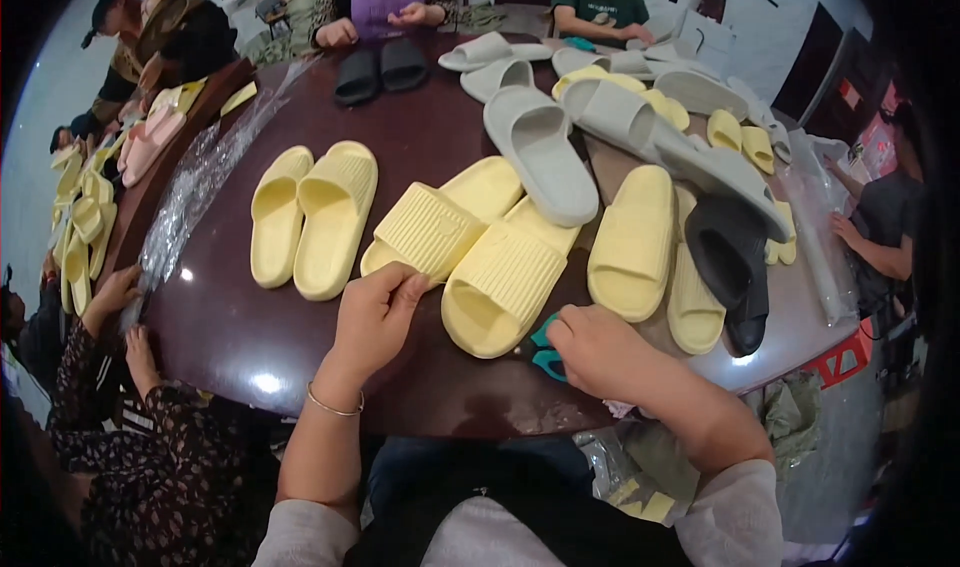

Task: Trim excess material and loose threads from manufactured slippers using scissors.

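Near the table's [300,367] front edge, the left hand [375,317] pinches the yellow slipper's [428,229] heel rim. It looks light, soft and bendy. The right hand [592,352] closes around teal scissors [546,349].

The teal scissors [546,351] are mostly covered by the right hand [597,352], so their blades cannot be made out. The left hand [375,314] hides the heel of one yellow slipper [430,231]. The far pile of grey slippers [640,117] overlaps too tightly to count.
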The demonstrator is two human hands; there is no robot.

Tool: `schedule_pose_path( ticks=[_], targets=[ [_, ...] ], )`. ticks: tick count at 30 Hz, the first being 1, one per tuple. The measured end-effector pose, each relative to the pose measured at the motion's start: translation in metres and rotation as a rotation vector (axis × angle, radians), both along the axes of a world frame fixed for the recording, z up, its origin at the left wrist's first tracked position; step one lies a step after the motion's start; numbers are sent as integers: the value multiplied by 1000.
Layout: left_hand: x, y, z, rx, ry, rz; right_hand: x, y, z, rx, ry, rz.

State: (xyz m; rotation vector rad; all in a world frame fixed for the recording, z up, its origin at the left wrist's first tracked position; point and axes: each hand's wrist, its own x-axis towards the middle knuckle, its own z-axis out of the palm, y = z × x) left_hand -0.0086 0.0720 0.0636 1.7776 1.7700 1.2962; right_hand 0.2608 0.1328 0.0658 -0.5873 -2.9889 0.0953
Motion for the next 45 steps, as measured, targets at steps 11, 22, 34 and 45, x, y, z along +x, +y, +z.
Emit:
schedule_pose_path(
  ticks=[11,22,34,45],
  targets=[
    [24,-13,18,110,58,-156,7,-29,52,87,294,-255],
    [13,-82,39,-122,-53,-276,14,-26,36,21,230,-396],
    [-10,-226,-50,-1142,816,-119,24,37,19,-419,588,-483],
    [77,-43,22,95,560,-38,53,23,-6,-792,592,-385]
  ],
)
